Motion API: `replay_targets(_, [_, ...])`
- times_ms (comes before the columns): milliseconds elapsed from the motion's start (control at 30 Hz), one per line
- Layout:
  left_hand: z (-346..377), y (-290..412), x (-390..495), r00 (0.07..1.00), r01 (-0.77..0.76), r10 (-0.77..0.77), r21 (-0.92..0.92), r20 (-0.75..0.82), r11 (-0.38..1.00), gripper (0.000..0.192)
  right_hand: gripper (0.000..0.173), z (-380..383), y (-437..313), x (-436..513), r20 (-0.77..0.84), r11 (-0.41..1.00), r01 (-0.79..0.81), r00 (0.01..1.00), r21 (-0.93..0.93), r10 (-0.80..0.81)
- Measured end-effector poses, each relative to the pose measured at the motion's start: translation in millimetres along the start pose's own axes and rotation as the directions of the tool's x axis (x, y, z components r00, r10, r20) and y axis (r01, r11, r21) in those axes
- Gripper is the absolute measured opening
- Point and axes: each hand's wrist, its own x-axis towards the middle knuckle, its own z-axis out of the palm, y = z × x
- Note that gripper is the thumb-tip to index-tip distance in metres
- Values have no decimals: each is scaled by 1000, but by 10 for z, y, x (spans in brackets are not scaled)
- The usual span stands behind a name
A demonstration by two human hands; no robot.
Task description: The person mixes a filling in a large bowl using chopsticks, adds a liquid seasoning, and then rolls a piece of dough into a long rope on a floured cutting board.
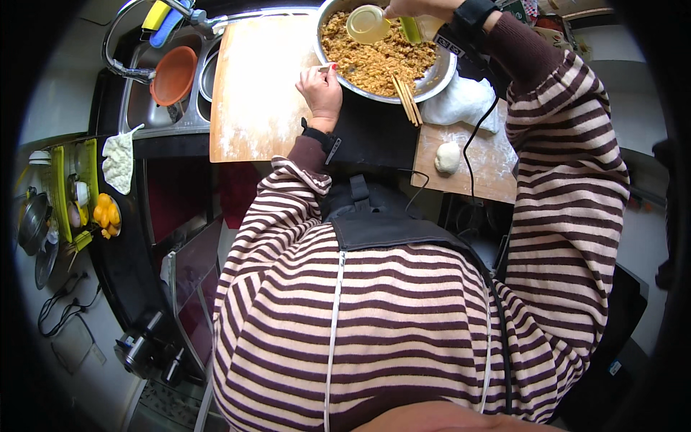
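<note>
A large metal bowl [453,71] full of a brown, crumbly filling-like mixture [378,62] stands at the counter's far side. With its fingers and thumb, my left hand [320,92] grips the bowl's near left rim. Above the mixture, my right hand [413,7] holds a translucent pale-yellow container [368,25] with a green part, tilted sideways; its far end is cut off by the frame's top edge. Whether anything flows from it cannot be seen. Several wooden chopsticks [406,101] lean over the bowl's near right rim.
A floured wooden board [259,108] lies left of the bowl. At right, a smaller board [486,173] carries a dough lump [447,157] beside a white plastic bag [459,105]. A black cable [471,146] crosses that board. The sink [141,110] holds an orange basin [174,75].
</note>
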Motion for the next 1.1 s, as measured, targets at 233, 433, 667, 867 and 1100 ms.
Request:
replay_targets(233, [6, -19, -55, 999, 28, -27, -10, 33, 1000, 13, 39, -163, -33, 199, -16, 997, 35, 999, -69, -36])
replay_targets(433, [-8, -28, -75, 998, 36, -35, -16, 61, 999, 13, 37, -255, -12, 337, -47, 994, 35, 998, -103, -39])
replay_targets(667, [33, -70, -93, 999, 10, -10, 2, 45, 1000, 15, 36, -311, 189, 511, -86, 989, -25, 996, -148, 13])
replay_targets(867, [101, -84, -85, 995, 41, -42, 16, 87, 999, 16, 35, -337, 275, 371, -39, 983, -48, 998, -175, 42])
replay_targets(1100, [105, -22, -71, 997, 47, -50, 48, 64, 998, 17, 30, -326, 149, 184, 55, 990, 9, 998, -144, -1])
